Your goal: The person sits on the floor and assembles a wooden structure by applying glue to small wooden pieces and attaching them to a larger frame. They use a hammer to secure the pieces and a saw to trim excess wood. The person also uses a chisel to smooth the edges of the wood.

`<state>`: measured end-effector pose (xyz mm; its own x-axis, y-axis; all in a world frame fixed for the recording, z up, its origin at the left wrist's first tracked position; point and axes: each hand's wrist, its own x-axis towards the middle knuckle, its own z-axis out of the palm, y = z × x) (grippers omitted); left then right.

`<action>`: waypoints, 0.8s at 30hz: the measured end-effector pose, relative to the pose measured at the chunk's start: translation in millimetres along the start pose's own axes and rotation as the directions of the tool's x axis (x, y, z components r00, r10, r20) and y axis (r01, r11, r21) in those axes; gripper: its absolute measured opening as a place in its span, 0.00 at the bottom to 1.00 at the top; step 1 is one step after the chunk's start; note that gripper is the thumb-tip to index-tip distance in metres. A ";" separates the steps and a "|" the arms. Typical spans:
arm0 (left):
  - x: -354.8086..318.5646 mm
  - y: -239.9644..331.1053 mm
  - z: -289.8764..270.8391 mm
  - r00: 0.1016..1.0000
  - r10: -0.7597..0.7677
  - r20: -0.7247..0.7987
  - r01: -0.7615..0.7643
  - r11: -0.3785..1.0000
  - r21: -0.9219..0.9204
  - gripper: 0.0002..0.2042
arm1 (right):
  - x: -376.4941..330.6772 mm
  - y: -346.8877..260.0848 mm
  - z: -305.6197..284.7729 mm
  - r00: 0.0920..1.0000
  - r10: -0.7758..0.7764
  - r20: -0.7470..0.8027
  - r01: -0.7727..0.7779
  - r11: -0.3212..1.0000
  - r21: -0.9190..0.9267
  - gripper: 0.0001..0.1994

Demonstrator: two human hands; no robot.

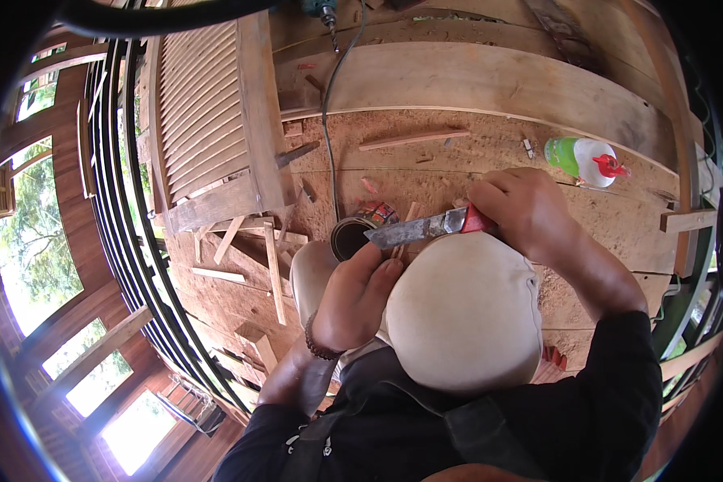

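My right hand (526, 210) is wrapped round the red handle of a knife (414, 230). Its worn grey blade points left, above my raised knee in pale trousers (466, 313). Close to the blade's tip, my left hand (352, 297) is closed, thumb and fingers together, on a thin wooden stick (398, 251). The blade crosses over this stick and covers part of it. Just beyond my left hand stands an open round tin (350, 234) with a dark inside and a colourful label.
A louvred wooden shutter (205, 112) lies at the left, with several offcuts (273, 269) below it. At the top are a drill (323, 14), its cable (327, 120) and a long board (474, 80). A green-and-white bottle with a red cap (590, 161) lies at right on the dusty planks.
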<state>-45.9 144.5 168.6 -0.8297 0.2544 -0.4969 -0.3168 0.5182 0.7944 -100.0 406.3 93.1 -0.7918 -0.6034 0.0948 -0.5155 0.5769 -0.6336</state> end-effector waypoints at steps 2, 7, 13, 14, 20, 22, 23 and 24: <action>0.8 5.2 -1.6 0.999 0.041 0.031 -0.042 0.999 0.020 0.13 | -0.2 -1.2 -1.4 1.000 -0.002 -0.006 0.002 1.000 -0.001 0.14; -18.3 -8.7 -3.0 0.998 -0.003 0.063 0.009 0.996 -0.090 0.11 | -9.0 -1.8 3.9 0.992 0.066 -0.106 -0.052 0.990 0.129 0.14; -5.1 -21.6 -4.3 0.996 -0.066 0.063 0.087 0.898 -0.432 0.16 | -11.9 -1.7 21.6 0.827 0.543 0.145 -0.561 0.788 0.255 0.14; 2.8 -20.9 -4.1 0.989 -0.108 0.098 0.144 0.818 -0.557 0.17 | -7.6 0.1 22.7 0.901 0.425 0.081 -0.431 0.865 0.257 0.14; 10.1 -25.5 7.5 0.999 0.014 0.048 0.021 0.759 -0.651 0.16 | 6.7 3.1 11.2 0.998 0.042 0.044 -0.045 0.997 0.067 0.13; 8.9 -24.9 8.5 0.999 -0.005 0.047 0.033 0.779 -0.626 0.14 | 6.2 4.3 11.4 0.999 0.021 0.049 -0.023 0.999 0.046 0.13; 8.3 -19.2 7.2 0.998 -0.044 0.053 0.067 0.803 -0.593 0.14 | 6.3 4.9 10.8 0.999 0.012 0.049 -0.014 0.999 0.044 0.13; 7.9 -17.2 7.4 0.996 -0.074 0.049 0.089 0.832 -0.548 0.13 | 5.8 5.1 9.9 0.999 0.005 0.050 -0.008 0.999 0.044 0.13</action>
<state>-43.6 143.6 148.4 -0.7806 0.2552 -0.5706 -0.5888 0.0063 0.8083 -103.9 400.3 82.8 -0.7771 -0.6272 0.0527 -0.4946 0.5568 -0.6673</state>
